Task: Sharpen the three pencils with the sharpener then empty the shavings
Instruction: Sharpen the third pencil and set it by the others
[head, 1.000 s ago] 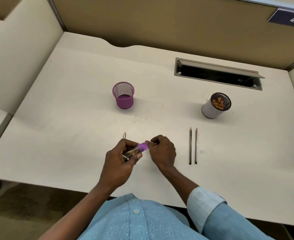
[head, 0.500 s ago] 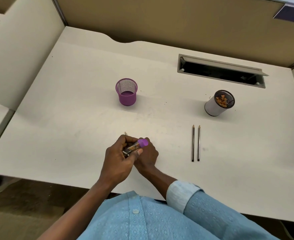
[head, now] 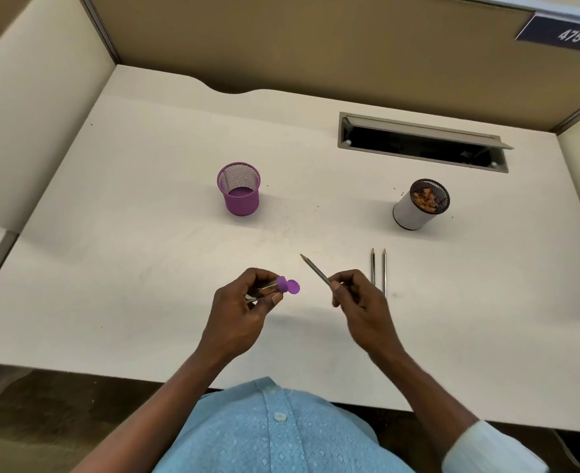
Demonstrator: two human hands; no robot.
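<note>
The left hand [head: 244, 302] curls round the clear tube sharpener with its purple cap [head: 283, 286], well left of the white cylindrical cup of shavings [head: 408, 213] and nearer the person. The right hand [head: 360, 302] pinches a slim grey pencil [head: 316, 272] clear of the sharpener. My advice is to check the point, then lay the pencil beside the two grey pencils [head: 379, 268] just this side of the cup, holding the tube level.

Bright, even light falls from above on the pale desk [head: 145, 268] — no hard glare anywhere. The purple mesh cup [head: 238, 189] is crisp and throws only a faint, soft shadow to its right; the white cup [head: 415, 209] far to its right does the same. Right of the purple cup and nearer the camera, the right hand [head: 360, 302] is slightly smeared by motion. Beyond the cup and to its right, the cable slot [head: 418, 148] is black inside — and the desk edges bow toward the frame's borders.
</note>
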